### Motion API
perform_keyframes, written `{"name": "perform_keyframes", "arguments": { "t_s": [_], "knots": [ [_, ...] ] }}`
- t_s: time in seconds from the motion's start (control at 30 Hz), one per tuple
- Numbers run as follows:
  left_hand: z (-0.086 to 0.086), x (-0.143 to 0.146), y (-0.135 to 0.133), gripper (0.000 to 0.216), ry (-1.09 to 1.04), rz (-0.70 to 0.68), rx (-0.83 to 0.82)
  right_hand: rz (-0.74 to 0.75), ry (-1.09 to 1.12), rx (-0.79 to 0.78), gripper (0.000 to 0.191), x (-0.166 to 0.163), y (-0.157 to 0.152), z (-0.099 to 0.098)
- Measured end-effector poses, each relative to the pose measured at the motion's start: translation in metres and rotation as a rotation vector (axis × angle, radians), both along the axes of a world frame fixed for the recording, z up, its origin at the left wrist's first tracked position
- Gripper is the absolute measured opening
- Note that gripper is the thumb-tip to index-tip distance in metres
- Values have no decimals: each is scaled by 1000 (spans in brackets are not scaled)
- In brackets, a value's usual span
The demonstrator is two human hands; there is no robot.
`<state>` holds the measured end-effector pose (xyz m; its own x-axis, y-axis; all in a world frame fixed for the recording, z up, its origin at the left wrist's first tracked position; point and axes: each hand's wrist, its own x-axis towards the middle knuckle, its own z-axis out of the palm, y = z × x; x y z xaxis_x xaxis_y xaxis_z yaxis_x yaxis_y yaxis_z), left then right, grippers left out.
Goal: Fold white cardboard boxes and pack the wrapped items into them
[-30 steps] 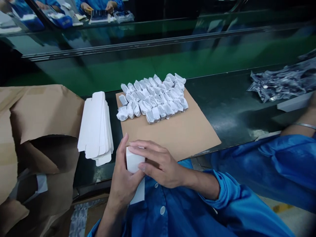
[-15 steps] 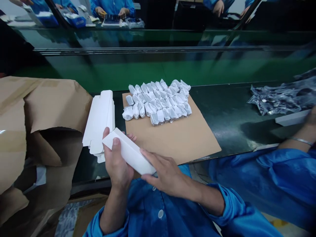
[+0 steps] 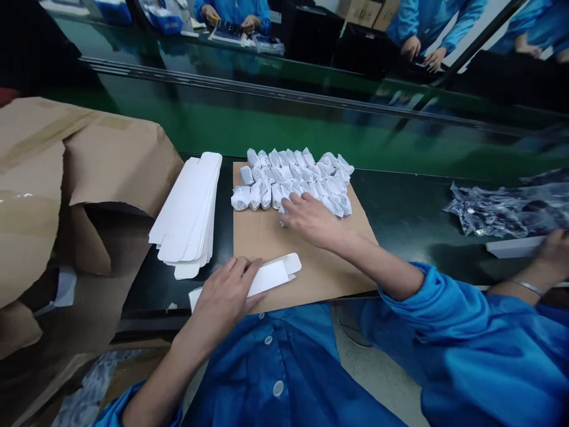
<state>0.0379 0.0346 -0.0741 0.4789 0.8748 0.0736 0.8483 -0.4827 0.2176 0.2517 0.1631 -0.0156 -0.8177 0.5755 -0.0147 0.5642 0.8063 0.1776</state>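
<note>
At lower centre the box [image 3: 271, 277] is clasped by the left hand [image 3: 229, 290], long axis slanted up rightward, its flap [image 3: 292, 263] just below the right hand [image 3: 309, 219], bent over central packets [image 3: 297, 173], grip untellable.

Left hand [image 3: 229, 287] closed over white carton [image 3: 272, 276], end flap open toward right. Right hand [image 3: 313, 219] over front row of white-wrapped pieces [image 3: 265, 194], fingers bent; cannot tell whether any is grasped. Pieces sit in rows on brown cardboard sheet [image 3: 324, 270], on dark tabletop [image 3: 404, 231]. Left of sheet: stack of flattened white cartons [image 3: 186, 213], then ragged cardboard box [image 3: 118, 163]. Far right: clear plastic bags [image 3: 500, 210], co-worker's hand [image 3: 553, 255] at white box [image 3: 513, 247].
</note>
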Motion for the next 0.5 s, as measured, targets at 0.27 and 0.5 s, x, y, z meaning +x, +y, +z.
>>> {"name": "perform_keyframes", "arguments": {
  "t_s": [0.27, 0.5],
  "knots": [
    [5, -12, -10, 33, -71, 242, 20, -50, 143, -234, 19, -5, 0, 8],
    [13, -29, -21, 39, -82, 395, -106, -461, 599, -883, 43, 18, -31, -23]
  ]
}}
